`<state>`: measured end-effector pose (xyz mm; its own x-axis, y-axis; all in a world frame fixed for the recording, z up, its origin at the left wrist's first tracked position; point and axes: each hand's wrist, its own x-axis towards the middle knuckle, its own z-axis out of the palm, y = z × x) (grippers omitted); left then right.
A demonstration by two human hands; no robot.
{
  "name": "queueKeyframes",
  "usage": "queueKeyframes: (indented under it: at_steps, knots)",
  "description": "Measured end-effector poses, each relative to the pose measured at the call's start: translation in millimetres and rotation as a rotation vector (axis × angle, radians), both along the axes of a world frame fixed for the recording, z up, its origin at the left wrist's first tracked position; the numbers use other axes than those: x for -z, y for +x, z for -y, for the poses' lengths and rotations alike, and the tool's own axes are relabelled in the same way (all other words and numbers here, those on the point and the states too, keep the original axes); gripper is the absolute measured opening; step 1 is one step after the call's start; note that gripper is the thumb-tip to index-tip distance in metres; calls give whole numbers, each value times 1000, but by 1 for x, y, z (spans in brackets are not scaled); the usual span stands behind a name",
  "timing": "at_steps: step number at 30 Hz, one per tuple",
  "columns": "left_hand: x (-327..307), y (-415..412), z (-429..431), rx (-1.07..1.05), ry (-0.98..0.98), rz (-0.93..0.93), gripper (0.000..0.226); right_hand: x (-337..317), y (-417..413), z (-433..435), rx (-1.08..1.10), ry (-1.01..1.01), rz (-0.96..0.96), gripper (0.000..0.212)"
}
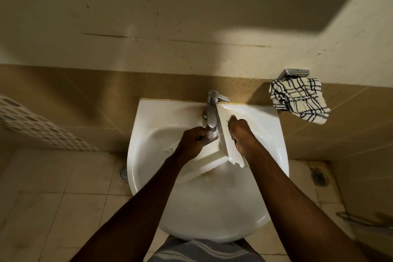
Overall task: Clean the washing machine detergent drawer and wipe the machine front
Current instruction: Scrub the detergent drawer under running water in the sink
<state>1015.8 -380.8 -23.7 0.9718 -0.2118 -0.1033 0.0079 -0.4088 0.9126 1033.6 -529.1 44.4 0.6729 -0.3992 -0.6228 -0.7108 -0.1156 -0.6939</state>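
Note:
The white detergent drawer (223,140) lies tilted in the white sink (212,225), its front panel on the right and its body running left under the tap (212,110). My left hand (194,141) grips the drawer's body just below the spout. My right hand (242,135) is closed on a dark-bristled brush (229,123), pressed against the far side of the front panel. Only the bristle tips show past my fingers. The washing machine is out of sight.
A black-and-white checked cloth (297,100) hangs from a chrome holder (294,73) on the wall at the right. A white perforated basket (42,130) stands at the left. Floor drains (124,172) sit on either side of the sink.

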Motion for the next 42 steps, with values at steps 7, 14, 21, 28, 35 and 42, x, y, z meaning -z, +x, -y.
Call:
queueKeyframes:
  at_steps: [7, 14, 21, 28, 35, 42]
  knots:
    - [-4, -6, 15, -203, -99, -79, 7, 2, 0, 0, 13, 4, 15, 46]
    - [-4, 0, 5, -64, 29, -30, 25, 4, 0, 1, 29, -3, 0, 47]
    - [-6, -2, 3, 13, 41, 84, 20, 3, -7, 3, 13, 2, 14, 41]
    - [-13, 9, -21, 161, 125, -76, 21, 9, -24, 17, 6, -18, 35, 42]
    - [-19, 10, 3, 65, 293, 48, 36, 4, -39, 13, 58, 56, 36, 45]
    - [-11, 21, -10, 365, 496, -134, 67, -11, -40, 48, 59, 78, -22, 47]
